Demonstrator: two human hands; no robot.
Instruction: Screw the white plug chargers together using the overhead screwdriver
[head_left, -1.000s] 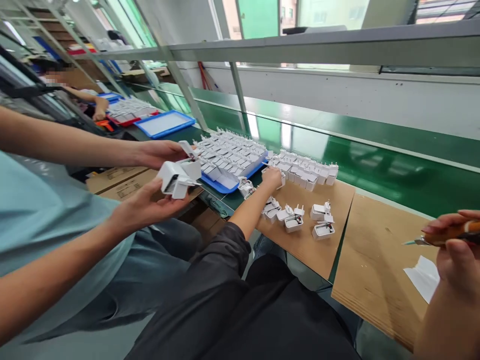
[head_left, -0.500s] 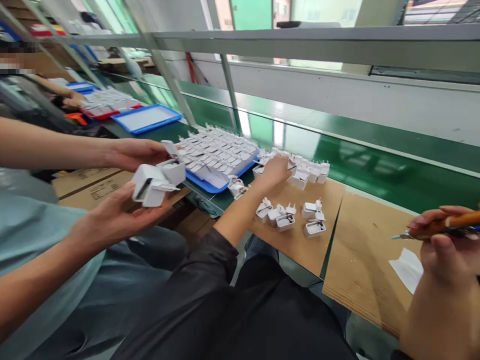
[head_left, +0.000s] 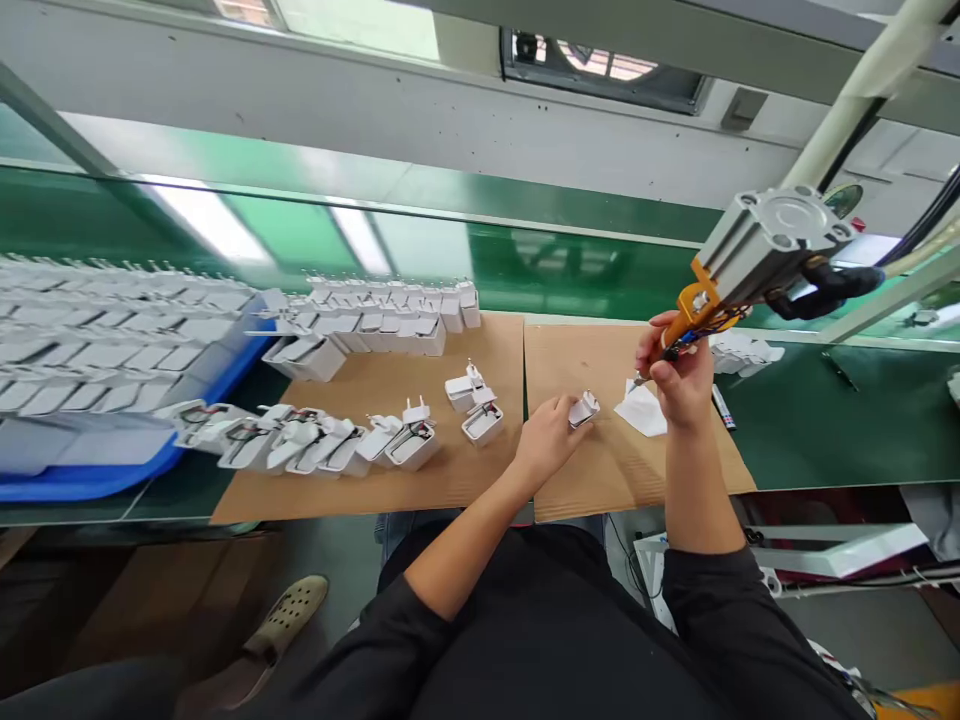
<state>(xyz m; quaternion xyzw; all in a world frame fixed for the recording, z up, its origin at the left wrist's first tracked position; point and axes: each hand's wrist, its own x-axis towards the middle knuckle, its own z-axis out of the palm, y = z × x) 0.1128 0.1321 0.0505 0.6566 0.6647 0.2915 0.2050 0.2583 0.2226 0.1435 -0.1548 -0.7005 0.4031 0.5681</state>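
On the right-hand cardboard sheet, my left hand (head_left: 550,438) is closed around a small white plug-adapter housing (head_left: 584,410). My right hand (head_left: 682,378) grips an orange-handled tool (head_left: 675,330) with a narrow tip pointing down and left. A grey metal cylinder block (head_left: 772,235) sits at the tool's upper end. Beneath the tip lies a piece of white paper (head_left: 643,408). To the left of my left hand, several open white housings with plug pins and wires inside stand on the cardboard, one of them an open housing (head_left: 482,424) close to the gap.
A blue tray (head_left: 150,470) of white adapters fills the left side. More adapters (head_left: 390,325) stand in rows at the back of the cardboard (head_left: 450,485). Beyond my right hand are a marker pen (head_left: 723,408) and white parts (head_left: 742,352). A co-worker's shoe (head_left: 289,612) shows below.
My view has swung right. My left hand has come from the adapter rows to the right cardboard sheet with a housing. The tool in my right hand now points down over the paper.
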